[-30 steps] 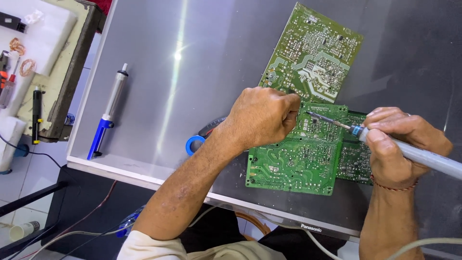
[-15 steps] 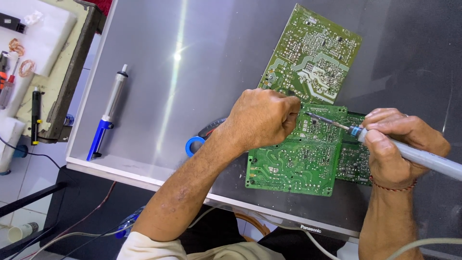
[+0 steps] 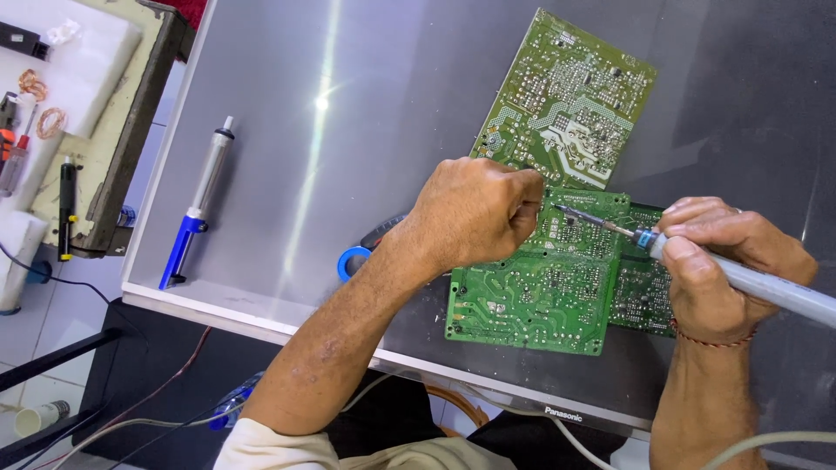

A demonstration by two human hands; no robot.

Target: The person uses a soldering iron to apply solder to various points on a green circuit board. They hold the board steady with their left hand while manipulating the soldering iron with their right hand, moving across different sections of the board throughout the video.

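The right hand (image 3: 718, 261) is gripping a soldering iron (image 3: 740, 277) by its smooth grey barrel, fingers curled tight, the thin metal tip slanting left onto a green circuit board (image 3: 531, 296) lying flat near the front edge of the glossy grey panel (image 3: 287, 157). The left hand (image 3: 475, 213) is resting on that board's far edge, closed into a loose fist; what it is pinching cannot be told. A second green board (image 3: 566, 100) is lying farther back. A silver-and-blue desoldering pump (image 3: 198, 204) is lying at the left.
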